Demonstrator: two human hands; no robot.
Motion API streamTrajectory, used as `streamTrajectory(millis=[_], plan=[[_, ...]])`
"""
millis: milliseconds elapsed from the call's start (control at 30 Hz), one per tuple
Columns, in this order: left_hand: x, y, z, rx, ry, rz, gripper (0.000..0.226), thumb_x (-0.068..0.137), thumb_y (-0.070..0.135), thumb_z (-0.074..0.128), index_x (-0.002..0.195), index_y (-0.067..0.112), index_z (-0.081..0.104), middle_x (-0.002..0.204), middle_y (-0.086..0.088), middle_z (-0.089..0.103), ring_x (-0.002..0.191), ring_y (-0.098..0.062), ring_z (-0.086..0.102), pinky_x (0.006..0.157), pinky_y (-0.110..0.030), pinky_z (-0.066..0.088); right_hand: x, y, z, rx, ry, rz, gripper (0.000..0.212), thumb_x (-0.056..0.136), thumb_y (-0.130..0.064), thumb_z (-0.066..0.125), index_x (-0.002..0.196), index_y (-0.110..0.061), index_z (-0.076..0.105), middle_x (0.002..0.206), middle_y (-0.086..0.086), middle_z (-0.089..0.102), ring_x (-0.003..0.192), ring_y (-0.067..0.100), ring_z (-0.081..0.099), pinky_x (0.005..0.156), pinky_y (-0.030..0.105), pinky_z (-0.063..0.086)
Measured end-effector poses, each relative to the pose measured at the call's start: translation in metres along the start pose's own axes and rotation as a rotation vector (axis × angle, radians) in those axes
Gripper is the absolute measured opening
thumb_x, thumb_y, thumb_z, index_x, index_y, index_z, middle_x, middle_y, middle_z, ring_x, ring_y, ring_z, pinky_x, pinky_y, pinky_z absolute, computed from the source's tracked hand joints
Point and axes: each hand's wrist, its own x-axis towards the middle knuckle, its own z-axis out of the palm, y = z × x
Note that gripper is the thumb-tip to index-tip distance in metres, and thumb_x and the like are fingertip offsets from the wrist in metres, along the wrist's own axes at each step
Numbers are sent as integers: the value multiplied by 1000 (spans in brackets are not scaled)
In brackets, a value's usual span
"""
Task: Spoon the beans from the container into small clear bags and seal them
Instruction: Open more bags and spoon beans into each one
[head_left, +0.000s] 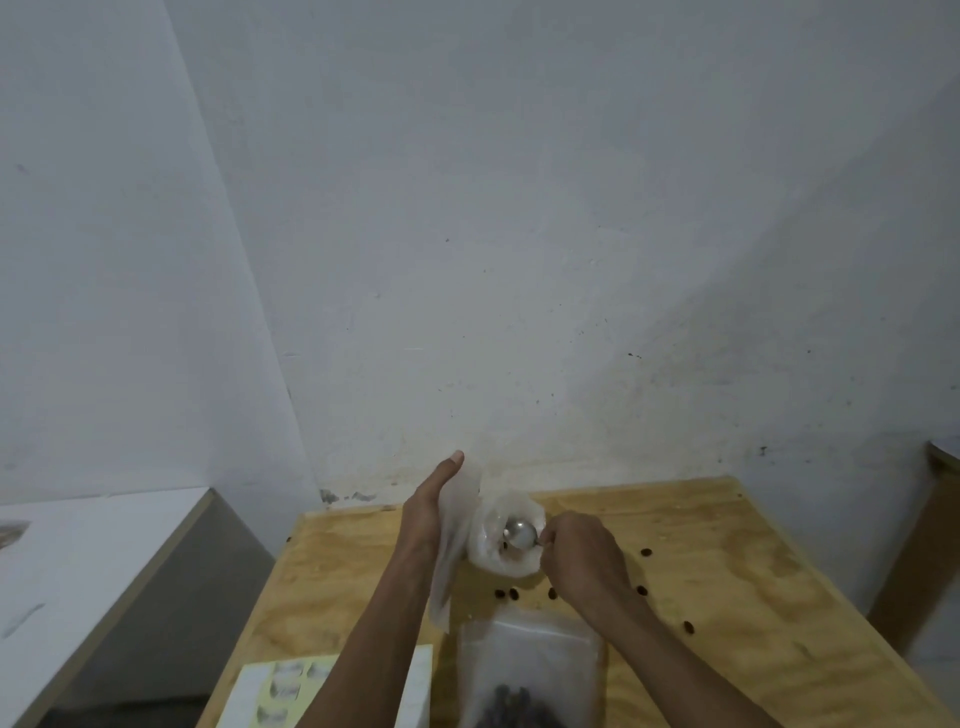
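Note:
My left hand (428, 506) holds a small clear bag (452, 545) upright above the wooden table (727, 571), thumb pointing up. My right hand (579, 551) grips the handle of a metal spoon (519, 534). The spoon's bowl sits inside a white translucent container (506, 540) with a few dark beans at its bottom. Right beside the container on its left hangs the bag. Nearer to me lies a larger clear bag (530, 670) with dark beans inside it.
Several loose beans (645, 552) lie scattered on the table around the container. A sheet of labels on a white block (291, 691) sits at the near left. A white counter (93, 561) stands to the left, the wall just behind.

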Motion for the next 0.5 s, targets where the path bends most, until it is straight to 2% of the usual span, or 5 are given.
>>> streamTrajectory(millis=[100, 233, 333, 400, 500], plan=[[3, 1, 4, -15, -25, 16, 75, 70, 54, 73, 124, 2, 69, 104, -20, 77, 98, -37, 74, 100, -51, 55, 3, 0, 2, 93, -21, 14, 20, 92, -11, 61, 84, -16, 78, 87, -2, 75, 74, 15, 71, 62, 31, 58], [-6, -3, 14, 58, -152, 21, 35, 100, 40, 55, 106, 10, 72, 76, -2, 79, 67, -13, 76, 60, -25, 56, 8, 6, 10, 278, -92, 81, 29, 91, -11, 57, 65, -12, 69, 66, -4, 68, 52, 12, 60, 49, 31, 50], [-6, -6, 9, 72, -135, -25, 59, 87, 52, 67, 128, 9, 70, 114, -11, 77, 105, -28, 74, 92, -41, 55, 9, 10, 6, 402, -115, 100, 47, 87, -9, 63, 48, -20, 39, 43, -8, 32, 39, 11, 25, 47, 25, 20], [-5, -8, 5, 82, -157, -3, 61, 86, 51, 70, 129, 9, 70, 125, -15, 73, 116, -35, 69, 106, -49, 50, 9, 13, 0, 418, -115, 98, 54, 86, -8, 64, 45, -23, 32, 37, -11, 23, 37, 10, 21, 49, 26, 20], [-5, -8, 0, 197, -144, 92, 60, 76, 50, 83, 120, 10, 76, 119, -13, 76, 112, -34, 71, 101, -50, 54, 10, 13, -5, 427, -112, 88, 53, 85, -11, 67, 45, -22, 35, 38, -10, 26, 35, 10, 24, 53, 26, 28]])
